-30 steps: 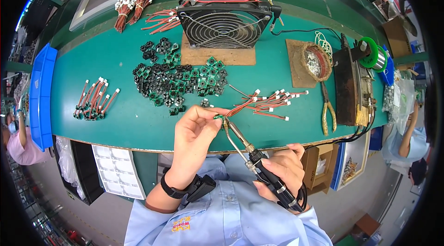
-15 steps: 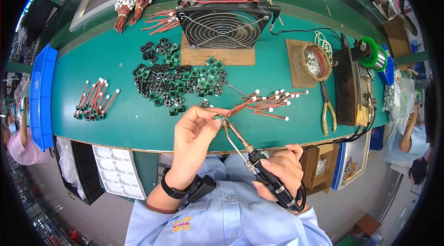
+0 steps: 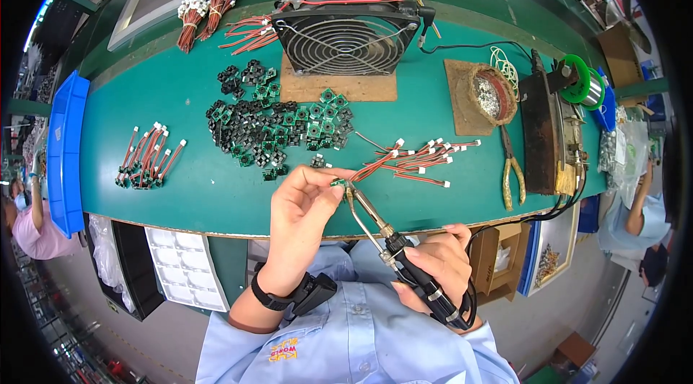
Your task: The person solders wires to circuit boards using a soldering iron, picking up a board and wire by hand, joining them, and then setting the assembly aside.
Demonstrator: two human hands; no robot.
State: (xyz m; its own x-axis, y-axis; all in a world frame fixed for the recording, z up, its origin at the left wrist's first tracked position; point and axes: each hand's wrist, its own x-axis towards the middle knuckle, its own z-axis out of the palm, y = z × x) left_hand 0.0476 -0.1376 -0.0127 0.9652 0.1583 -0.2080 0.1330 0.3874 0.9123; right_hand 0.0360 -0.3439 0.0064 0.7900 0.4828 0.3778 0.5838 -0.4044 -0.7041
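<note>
Between its thumb and fingers my left hand (image 3: 303, 200) pinches a small green circuit board (image 3: 338, 183), mostly hidden by the fingertips. My right hand (image 3: 439, 268) grips the black handle of a soldering iron (image 3: 401, 248), which has a thin metal feed tube along its side. The iron's tip meets the edge of the board. Red and black wires with white plugs (image 3: 426, 159) lie just beyond the tip. Past my left hand spreads a heap of small green and black circuit boards (image 3: 278, 128).
A black fan (image 3: 345, 45) stands at the back. Wired boards (image 3: 148, 160) lie left, near a blue bin (image 3: 66, 153). On the right are pliers (image 3: 512, 175), a round solder-scrap dish (image 3: 494, 97), a solder spool (image 3: 588, 84) and a dark metal box (image 3: 541, 135). Bundled wires (image 3: 206, 14) sit far left.
Almost nothing differs. Both hands keep their hold, and the iron's tip stays at the board; the whole view has shifted very slightly.
</note>
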